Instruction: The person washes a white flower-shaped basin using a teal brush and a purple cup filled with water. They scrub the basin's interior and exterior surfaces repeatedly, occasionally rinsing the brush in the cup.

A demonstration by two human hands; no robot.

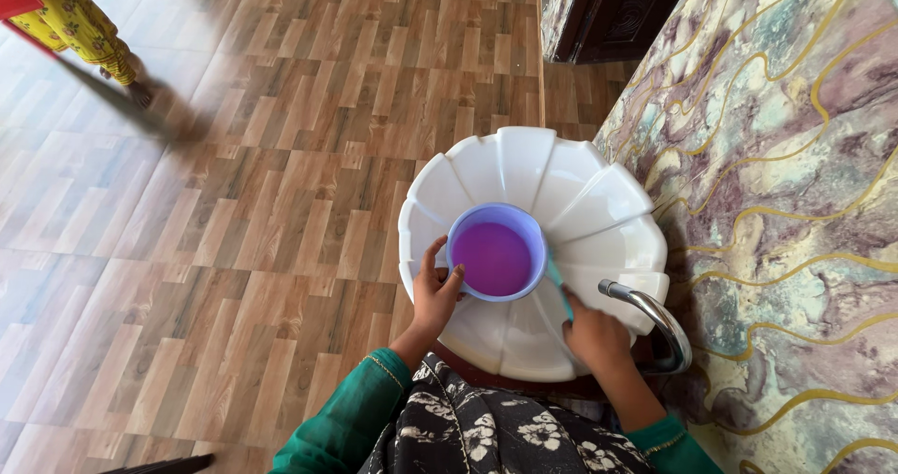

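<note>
Left hand: the left hand [436, 292] gripped the near-left rim of a purple mug [497, 251], thumb on the rim's edge and the fingers [432, 253] curled around the outside wall.
Right hand: the right hand [593, 336] was closed around a thin teal handle [558, 285], whose upper end reached up to the mug's right side; the fingers themselves were turned away from view, so only the back of the hand showed.
Purple mug: round, lilac outside and brighter purple inside, it sat upright in the middle of the white basin [599, 214], held between the two hands.
White basin: a wide, scalloped sink with fluted ribs fanning out from the centre, set against the wall on the person's right; the mug covered its middle.
Tap: a curved chrome tap [655, 317] arched over the basin's right rim, just beside the right hand but not touching it.
Wall: a marbled wall [795, 184] in purple, pale green and cream with gold veins ran along the right side, touching the basin's far edge.
Floor: a wood-pattern floor [281, 175] filled the left side, well below the basin.
Clothing: green sleeves [348, 418] with thin cuffs covered both forearms, over a black floral garment [486, 427].
Other person: a yellow patterned garment [75, 21] and a foot showed at the top left corner, well apart from the basin.
</note>
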